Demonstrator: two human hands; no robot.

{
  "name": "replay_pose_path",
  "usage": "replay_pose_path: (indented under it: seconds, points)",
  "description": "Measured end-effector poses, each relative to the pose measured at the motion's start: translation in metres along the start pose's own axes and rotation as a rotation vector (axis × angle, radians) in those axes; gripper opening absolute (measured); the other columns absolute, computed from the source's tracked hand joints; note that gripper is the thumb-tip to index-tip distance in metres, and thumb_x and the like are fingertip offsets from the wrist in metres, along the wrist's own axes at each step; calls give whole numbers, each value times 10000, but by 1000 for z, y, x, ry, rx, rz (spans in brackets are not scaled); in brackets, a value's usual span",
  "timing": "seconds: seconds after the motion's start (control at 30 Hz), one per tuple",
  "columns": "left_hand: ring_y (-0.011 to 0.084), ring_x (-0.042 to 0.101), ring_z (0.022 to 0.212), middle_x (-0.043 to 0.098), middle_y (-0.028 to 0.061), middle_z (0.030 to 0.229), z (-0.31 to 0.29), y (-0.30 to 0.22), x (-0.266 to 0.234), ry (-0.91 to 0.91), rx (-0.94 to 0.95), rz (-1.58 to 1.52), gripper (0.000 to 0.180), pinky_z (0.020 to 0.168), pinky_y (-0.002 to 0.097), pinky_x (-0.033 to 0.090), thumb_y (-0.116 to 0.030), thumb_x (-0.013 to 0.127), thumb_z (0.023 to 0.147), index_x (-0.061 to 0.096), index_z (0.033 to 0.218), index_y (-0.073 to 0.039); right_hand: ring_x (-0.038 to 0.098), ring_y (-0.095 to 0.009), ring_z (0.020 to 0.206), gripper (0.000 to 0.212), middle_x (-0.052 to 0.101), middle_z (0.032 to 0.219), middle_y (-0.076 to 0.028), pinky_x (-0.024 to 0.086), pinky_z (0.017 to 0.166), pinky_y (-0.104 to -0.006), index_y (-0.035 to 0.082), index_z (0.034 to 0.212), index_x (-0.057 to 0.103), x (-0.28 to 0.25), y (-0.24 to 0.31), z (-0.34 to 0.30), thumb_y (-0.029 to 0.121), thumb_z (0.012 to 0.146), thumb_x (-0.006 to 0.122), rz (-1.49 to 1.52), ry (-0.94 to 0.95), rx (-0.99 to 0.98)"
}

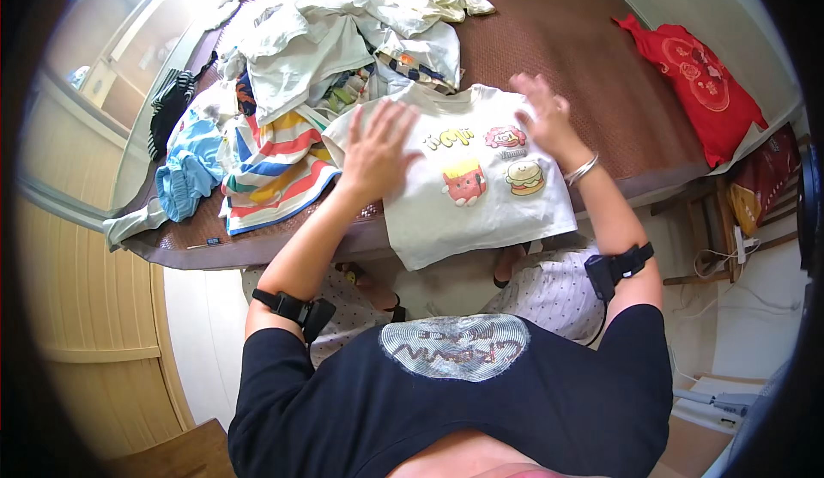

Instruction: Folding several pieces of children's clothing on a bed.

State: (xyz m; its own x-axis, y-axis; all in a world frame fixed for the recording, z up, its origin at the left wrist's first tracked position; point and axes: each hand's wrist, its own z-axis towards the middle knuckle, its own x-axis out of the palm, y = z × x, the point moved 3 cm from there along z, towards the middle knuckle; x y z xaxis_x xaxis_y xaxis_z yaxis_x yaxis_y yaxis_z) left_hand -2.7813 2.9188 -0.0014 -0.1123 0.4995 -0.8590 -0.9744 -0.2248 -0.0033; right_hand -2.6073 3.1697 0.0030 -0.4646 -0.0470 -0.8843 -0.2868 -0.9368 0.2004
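A small white T-shirt [429,208] with cartoon food prints lies spread face up before me, its hem hanging over the front edge of the bed. My left hand [378,148] is over the shirt's left side near the sleeve, fingers spread. Over the right shoulder of the shirt is my right hand [545,117], its fingers apart and slightly blurred. Neither hand grips the cloth; whether the palms touch it I cannot tell. A striped garment [279,169] in red, yellow, blue and white lies just left of the shirt.
A heap of clothes [309,57] covers the left and far left of the brown mat [566,23], with light blue shorts [193,165] and a black striped piece [170,105] at its edge. A red bag [695,83] lies at the right edge. A wooden rack [712,229] stands below it.
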Motion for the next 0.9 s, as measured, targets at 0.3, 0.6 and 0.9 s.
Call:
replay_pose_path:
  seconds: [0.3,0.6,0.9]
  points:
    - [287,412,1215,479,109,1272,-33,50,-10,323,-18,-187,462,978,410,345,-363,585,808,523,1161,-72,176,-280,1350,528,261,1439,-94,51,1057,-539,156,1333,377,37,8,-64,373,865,487,8,463,99]
    - [254,514,1107,595,51,1131,-74,-39,-37,234,306,-367,439,961,416,382,-269,721,688,613,1082,-106,605,-260,766,263,625,838,-143,470,687,-338,-23,909,568,17,-84,-31,234,871,532,362,106,736]
    - [263,597,998,676,40,896,-88,-37,-35,177,125,-696,103,895,395,450,-149,689,741,677,787,-57,591,-238,712,323,620,827,-91,459,693,-376,-13,916,521,20,-105,-21,308,910,485,556,-352,693]
